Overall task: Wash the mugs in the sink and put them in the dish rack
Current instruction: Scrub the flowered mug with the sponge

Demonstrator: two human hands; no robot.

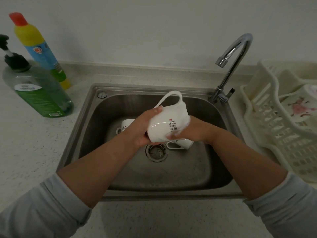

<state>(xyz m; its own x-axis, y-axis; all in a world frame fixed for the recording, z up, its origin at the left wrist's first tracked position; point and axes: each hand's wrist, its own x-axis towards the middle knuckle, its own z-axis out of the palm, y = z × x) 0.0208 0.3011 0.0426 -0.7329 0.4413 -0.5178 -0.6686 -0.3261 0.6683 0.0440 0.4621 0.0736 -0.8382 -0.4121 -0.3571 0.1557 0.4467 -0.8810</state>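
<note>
1. Grey sleeves, pushed up on the left arm (42, 212) and the right arm (288, 203), are closest to my view, and both bare forearms reach forward over the sink (82, 121).
2. Between the hands I see a white mug (164, 121) held above the basin, tipped on its side with its handle uppermost. It has dark lettering on its wall and suds along its right edge.
3. The left hand (142, 131) grips the mug's lower left end, with the thumb laid across the top of the wall.
4. The right hand (192, 131) holds the soapy right end. Its fingertips curl under the mug's edge, partly hidden by foam.
5. On the basin floor a second mug (126, 125) lies behind the left hand, and a third mug (181, 145) lies on its side under the right hand, just beside the drain (156, 152).
6. A chrome faucet (235, 54) arches over the sink's back right corner.
7. To the right, on the counter (25, 143), a cream dish rack (274, 134) holds a piece of flowered crockery (301, 107); I cannot tell what kind.
8. To the left stand a green soap bottle (39, 93) with a black pump and, behind it, a yellow bottle (39, 47) with a red cap.
</note>
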